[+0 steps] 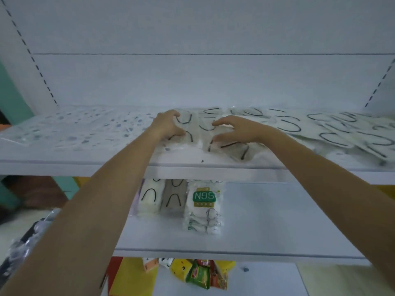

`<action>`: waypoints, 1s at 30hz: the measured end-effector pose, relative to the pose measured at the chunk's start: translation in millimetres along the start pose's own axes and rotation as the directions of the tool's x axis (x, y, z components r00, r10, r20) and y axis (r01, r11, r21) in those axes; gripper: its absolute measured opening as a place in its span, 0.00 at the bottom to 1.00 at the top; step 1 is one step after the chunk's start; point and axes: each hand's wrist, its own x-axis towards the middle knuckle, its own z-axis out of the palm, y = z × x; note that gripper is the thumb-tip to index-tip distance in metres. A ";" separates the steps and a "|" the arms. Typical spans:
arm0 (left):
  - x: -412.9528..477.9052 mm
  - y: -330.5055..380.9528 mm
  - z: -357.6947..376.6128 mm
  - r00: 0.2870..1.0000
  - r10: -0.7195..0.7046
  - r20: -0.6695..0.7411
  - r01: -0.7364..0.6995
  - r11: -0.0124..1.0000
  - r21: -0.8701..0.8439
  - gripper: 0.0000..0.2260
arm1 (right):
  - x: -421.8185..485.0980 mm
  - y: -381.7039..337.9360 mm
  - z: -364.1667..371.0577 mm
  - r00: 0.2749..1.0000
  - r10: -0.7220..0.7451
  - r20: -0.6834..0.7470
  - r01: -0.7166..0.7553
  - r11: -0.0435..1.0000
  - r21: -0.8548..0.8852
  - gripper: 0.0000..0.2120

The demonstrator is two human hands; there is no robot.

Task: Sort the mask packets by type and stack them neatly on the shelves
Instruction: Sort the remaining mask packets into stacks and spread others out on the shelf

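On top shelf [64, 165], our left fingers [174, 114] curl over the far edge of a loop packet [186, 124], thumb on its near edge, so that left hand [167, 124] grips it. Right fingers [220, 122] and thumb curl the same way round the left edge of a second packet [234, 146]. Right hand [239, 130] looks like it grips too, but blur softens the contact. Both packets lie flat mid-shelf, just beside each other.

Outward: to the right a loose spread [342, 133] of black-loop packets overlaps at odd angles, not stacked. To the left, speckled packets [74, 127] lie flat in a rough row.

Lower shelf [277, 210] holds three neat piles touching side by side: cream pile [148, 196], grey pile [173, 195], N95 pile [203, 201]. Below that, snack bags [198, 274], not ours to sort.

Progress, our judgement: roughly the early-to-middle part. Three types look sorted and stacked below. Left to do: gather the top-shelf spread by type, square it into piles, likely the speckled row too. We can't tell how many packets remain under the overlap.
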 end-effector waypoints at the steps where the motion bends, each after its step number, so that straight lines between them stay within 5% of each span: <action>1: -1.7 -0.9 -1.0 0.999 0.001 -0.034 -0.003 0.999 -0.055 0.29 | -7.0 6.1 -5.8 0.998 0.009 0.059 -0.004 0.997 -0.080 0.30; 5: -12.3 -3.3 -4.5 0.986 0.007 -0.165 -0.037 0.983 -0.178 0.23 | -25.6 22.8 -6.2 0.980 0.077 0.186 -0.029 0.968 -0.249 0.33; 9: -19.2 -1.0 3.2 0.963 -0.180 -0.200 0.061 0.871 -0.488 0.22 | -21.6 27.2 10.4 0.998 -0.025 0.055 0.037 0.974 -0.223 0.26; 14: -28.0 2.7 15.0 0.959 -0.200 -0.201 0.029 0.775 -0.631 0.19 | -13.2 20.0 21.8 0.973 -0.200 -0.114 0.183 0.973 -0.142 0.11; 16: -29.9 -1.5 16.4 0.958 -0.220 -0.185 0.008 0.665 -0.747 0.16 | -10.0 9.0 17.5 0.897 -0.247 -0.366 0.270 0.963 0.010 0.16; 18: -30.9 -1.1 14.4 0.961 -0.245 -0.131 0.011 0.506 -0.863 0.10 | -5.2 -5.1 10.3 0.702 -0.240 -0.670 0.426 0.896 0.124 0.13; 21: -29.4 2.3 12.3 0.957 -0.282 -0.069 0.063 0.434 -0.899 0.08 | 12.9 -25.3 10.1 0.535 -0.348 -0.770 0.487 0.872 -0.056 0.16; 23: -30.3 3.8 10.9 0.972 -0.234 -0.023 0.067 0.370 -0.926 0.13 | 28.5 -31.4 22.4 0.566 -0.558 -0.606 0.558 0.801 -0.217 0.15; 25: -31.1 2.4 9.3 0.978 -0.207 0.005 0.073 0.325 -0.943 0.19 | 37.4 -32.7 39.3 0.694 -0.607 -0.387 0.547 0.794 -0.265 0.15; 28: -33.7 1.7 11.2 0.984 -0.175 -0.031 0.047 0.427 -0.903 0.12 | 33.5 -29.1 49.7 0.909 -0.390 -0.147 0.398 0.917 0.025 0.19; 30: -33.9 -0.4 12.8 0.985 -0.148 -0.086 0.007 0.540 -0.842 0.10 | 27.4 -29.5 40.1 0.950 -0.230 -0.213 0.277 0.933 0.228 0.21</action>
